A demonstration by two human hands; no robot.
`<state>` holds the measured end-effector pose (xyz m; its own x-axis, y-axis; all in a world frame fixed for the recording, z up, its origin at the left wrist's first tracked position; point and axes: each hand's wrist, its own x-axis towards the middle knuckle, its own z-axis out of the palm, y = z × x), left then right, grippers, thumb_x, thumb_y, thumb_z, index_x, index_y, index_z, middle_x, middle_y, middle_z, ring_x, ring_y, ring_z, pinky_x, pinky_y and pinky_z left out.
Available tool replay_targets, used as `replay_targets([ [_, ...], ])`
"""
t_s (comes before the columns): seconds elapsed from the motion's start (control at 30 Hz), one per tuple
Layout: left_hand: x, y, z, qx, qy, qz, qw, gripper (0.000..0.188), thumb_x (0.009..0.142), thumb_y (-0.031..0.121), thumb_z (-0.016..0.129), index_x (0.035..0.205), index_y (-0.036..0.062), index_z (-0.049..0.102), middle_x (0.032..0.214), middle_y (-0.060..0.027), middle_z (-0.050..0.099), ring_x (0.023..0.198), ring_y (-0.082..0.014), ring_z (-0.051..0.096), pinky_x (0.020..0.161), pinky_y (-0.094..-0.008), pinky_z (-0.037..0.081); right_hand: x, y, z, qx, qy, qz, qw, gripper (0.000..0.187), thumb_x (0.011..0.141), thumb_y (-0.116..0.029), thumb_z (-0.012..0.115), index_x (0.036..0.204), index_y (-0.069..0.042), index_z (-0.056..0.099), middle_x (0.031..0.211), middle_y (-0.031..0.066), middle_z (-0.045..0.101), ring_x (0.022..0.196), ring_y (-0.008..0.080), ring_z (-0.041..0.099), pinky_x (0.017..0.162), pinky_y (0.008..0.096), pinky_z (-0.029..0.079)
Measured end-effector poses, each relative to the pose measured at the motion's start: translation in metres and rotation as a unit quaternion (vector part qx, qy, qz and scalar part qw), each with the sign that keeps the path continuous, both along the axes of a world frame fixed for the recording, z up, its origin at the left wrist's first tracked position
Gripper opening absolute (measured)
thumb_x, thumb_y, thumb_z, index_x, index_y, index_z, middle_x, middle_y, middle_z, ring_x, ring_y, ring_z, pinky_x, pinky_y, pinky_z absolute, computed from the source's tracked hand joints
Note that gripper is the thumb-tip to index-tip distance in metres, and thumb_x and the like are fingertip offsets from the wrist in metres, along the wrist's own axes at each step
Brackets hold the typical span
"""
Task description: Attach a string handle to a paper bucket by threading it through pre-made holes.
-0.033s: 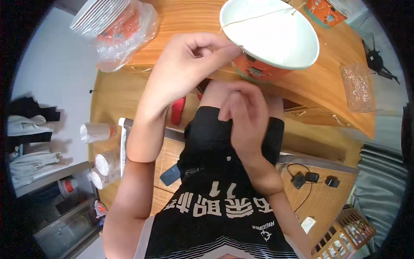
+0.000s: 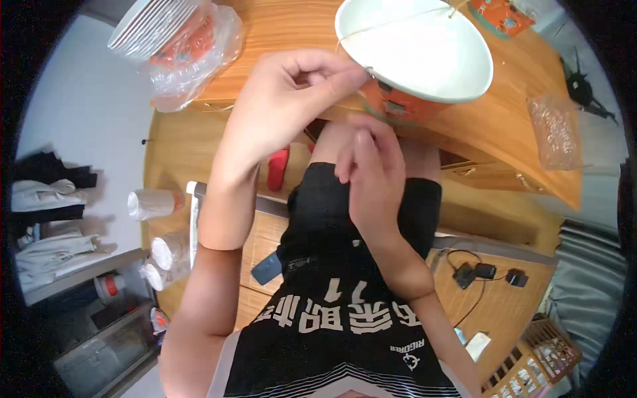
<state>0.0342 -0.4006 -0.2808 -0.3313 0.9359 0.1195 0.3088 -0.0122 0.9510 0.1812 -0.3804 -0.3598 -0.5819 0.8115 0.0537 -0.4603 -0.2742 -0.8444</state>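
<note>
A paper bucket [image 2: 424, 108], white inside and orange outside, tilts toward me at the table's near edge. A thin string [image 2: 391, 26] crosses its mouth from the left rim to a knot at the far rim. My left hand [image 2: 298, 86] is at the bucket's left rim, thumb and forefinger pinched around a tiny bit beside a small shiny spot; what it is stays hidden. Just below the bucket, above my lap, my right hand [image 2: 375, 166] has its fingers curled and pressed together. Its fingertips are blurred, and anything between them cannot be made out.
Stacked paper buckets [image 2: 156, 30] in clear plastic stand at the table's left. Another orange bucket [image 2: 501, 16] is at the far right. A clear bag of small beads [image 2: 554, 132] and a black tripod-like thing [image 2: 578, 86] lie right. Below are a red slipper [image 2: 277, 169] and a phone [image 2: 267, 268].
My right hand has shifted slightly left, its fingers still curled. My left hand keeps its pinch at the rim. The whole view has moved a little.
</note>
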Motion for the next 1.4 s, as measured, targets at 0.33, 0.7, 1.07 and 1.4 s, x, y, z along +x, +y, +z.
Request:
replay_targets([
  [0.33,0.007,-0.004,0.0,0.025,-0.05,0.026,0.998,0.013,0.092,0.005,0.072,0.102,-0.0037,0.071,0.089,-0.0072,0.074,0.079,-0.0084,0.069,0.073,-0.0208,0.055,-0.034,-0.006,0.004,-0.138,0.139,-0.021,0.98,0.038,0.098,-0.019,0.067,0.131,-0.002,0.056,0.076,-0.0018,0.062,0.058,0.0029,0.051,0.048,0.0175,0.034],
  [0.7,0.012,-0.003,-0.01,0.099,-0.021,0.13,0.986,0.013,0.092,0.003,0.071,0.101,-0.0054,0.067,0.086,-0.0061,0.07,0.074,-0.0088,0.068,0.066,-0.021,0.055,-0.044,-0.003,0.006,-0.174,0.182,-0.081,0.964,0.022,0.095,-0.017,0.071,0.109,-0.001,0.066,0.086,0.0027,0.07,0.059,0.0032,0.051,0.048,0.0173,0.036],
  [1.07,-0.001,-0.007,-0.013,0.028,-0.15,0.027,0.988,0.012,0.092,0.005,0.071,0.102,-0.0035,0.071,0.089,-0.0077,0.073,0.079,-0.0098,0.068,0.072,-0.023,0.054,-0.042,0.001,0.0,-0.083,0.108,-0.12,0.983,0.021,0.092,-0.011,0.075,0.109,0.001,0.07,0.08,0.0016,0.069,0.062,0.0049,0.058,0.053,0.0189,0.044],
  [1.4,0.01,-0.005,-0.015,0.088,0.016,0.051,0.995,0.01,0.09,0.002,0.072,0.099,-0.0042,0.072,0.087,-0.0067,0.072,0.078,-0.0092,0.066,0.073,-0.0226,0.053,-0.03,0.014,0.0,-0.084,0.127,-0.074,0.986,0.024,0.096,-0.011,0.069,0.116,0.002,0.068,0.096,0.0047,0.069,0.08,0.0079,0.063,0.063,0.019,0.048],
])
